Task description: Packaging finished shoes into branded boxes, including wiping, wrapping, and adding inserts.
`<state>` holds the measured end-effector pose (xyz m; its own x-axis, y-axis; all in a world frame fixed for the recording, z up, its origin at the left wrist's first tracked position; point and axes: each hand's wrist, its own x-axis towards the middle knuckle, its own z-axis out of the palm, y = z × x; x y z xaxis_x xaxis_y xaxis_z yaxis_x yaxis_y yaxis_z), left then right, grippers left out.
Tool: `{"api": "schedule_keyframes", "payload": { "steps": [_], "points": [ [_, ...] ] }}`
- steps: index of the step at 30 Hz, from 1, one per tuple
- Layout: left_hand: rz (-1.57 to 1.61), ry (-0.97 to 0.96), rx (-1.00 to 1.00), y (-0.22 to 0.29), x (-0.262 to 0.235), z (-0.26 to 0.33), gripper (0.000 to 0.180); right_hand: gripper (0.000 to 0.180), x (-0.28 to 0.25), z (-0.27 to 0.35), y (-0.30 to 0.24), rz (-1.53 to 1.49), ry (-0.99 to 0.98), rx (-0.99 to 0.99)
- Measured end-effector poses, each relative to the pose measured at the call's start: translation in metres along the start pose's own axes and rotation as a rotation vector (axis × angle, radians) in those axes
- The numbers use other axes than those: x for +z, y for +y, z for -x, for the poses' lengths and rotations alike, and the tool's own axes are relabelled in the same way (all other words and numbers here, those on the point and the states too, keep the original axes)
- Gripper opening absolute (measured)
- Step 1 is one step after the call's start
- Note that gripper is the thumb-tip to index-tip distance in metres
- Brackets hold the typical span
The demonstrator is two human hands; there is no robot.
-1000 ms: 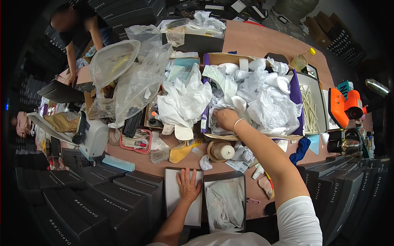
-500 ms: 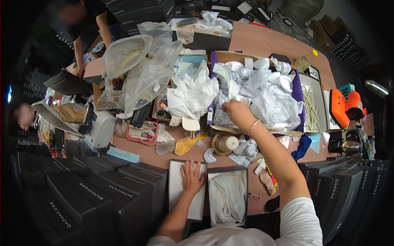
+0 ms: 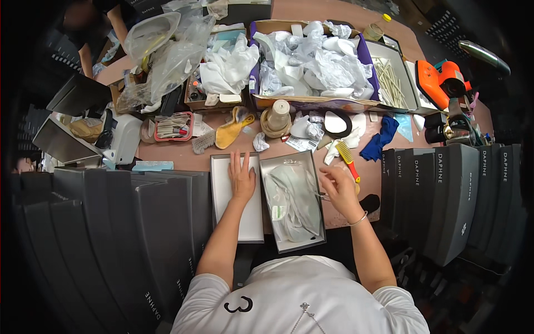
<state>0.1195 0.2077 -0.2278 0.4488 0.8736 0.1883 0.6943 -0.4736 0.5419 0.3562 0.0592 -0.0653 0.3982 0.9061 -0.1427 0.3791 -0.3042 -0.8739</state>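
My left hand (image 3: 242,177) lies flat with fingers spread on a pale, shallow box lid (image 3: 243,222). Right beside it stands an open dark shoebox (image 3: 265,178) with a white inside. In that box is a bundle wrapped in thin whitish tissue (image 3: 295,200), with a small green-and-white label on it; the wrapping hides what is inside. My right hand (image 3: 342,192) hovers at the box's right edge, fingers loosely bent and apart, with nothing visible in them. A thin object partly shows beneath its thumb, too small to make out.
A purple-edged carton (image 3: 375,67) of crumpled white paper stands beyond. Nearer lie a yellow-and-red brush (image 3: 347,158), a blue cloth (image 3: 381,138), a yellow-handled brush (image 3: 236,129) and a beige tape roll (image 3: 275,125). Dark shoeboxes (image 3: 456,195) line both sides. Another person's arm (image 3: 117,25) shows far left.
My right hand has come back from the carton of paper to the right side of the shoebox. My left hand stays on the lid. The view has tilted down, and the shoebox stands slightly turned.
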Motion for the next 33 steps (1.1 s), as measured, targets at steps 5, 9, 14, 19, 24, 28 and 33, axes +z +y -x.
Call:
{"api": "schedule_keyframes", "payload": {
  "steps": [5,9,14,19,24,28,33],
  "points": [
    [0.294,0.024,-0.106,0.037,-0.032,0.025,0.048,0.046,0.022,0.049,0.038,0.36,-0.074,-0.11],
    [0.368,0.023,-0.192,0.037,-0.028,0.076,0.037,0.06,0.055,0.058,0.041,0.729,-0.066,-0.2],
    [0.323,0.1,-0.158,0.026,-0.041,0.067,0.033,0.055,0.061,0.06,0.066,0.376,-0.043,-0.112],
    [0.438,0.414,-0.281,0.005,-0.059,-0.036,0.042,0.048,0.07,0.06,0.078,0.406,-0.009,-0.133],
    [0.547,0.844,-0.777,-0.082,-0.026,-0.133,0.035,0.042,0.069,0.059,0.076,0.343,-0.04,-0.103],
    [0.221,0.865,-0.801,-0.104,-0.031,-0.173,0.026,0.041,0.069,0.06,0.081,0.299,-0.011,-0.065],
    [0.119,0.749,-0.857,-0.132,-0.044,-0.185,0.023,0.042,0.07,0.058,0.078,0.235,-0.039,-0.033]
  ]
}}
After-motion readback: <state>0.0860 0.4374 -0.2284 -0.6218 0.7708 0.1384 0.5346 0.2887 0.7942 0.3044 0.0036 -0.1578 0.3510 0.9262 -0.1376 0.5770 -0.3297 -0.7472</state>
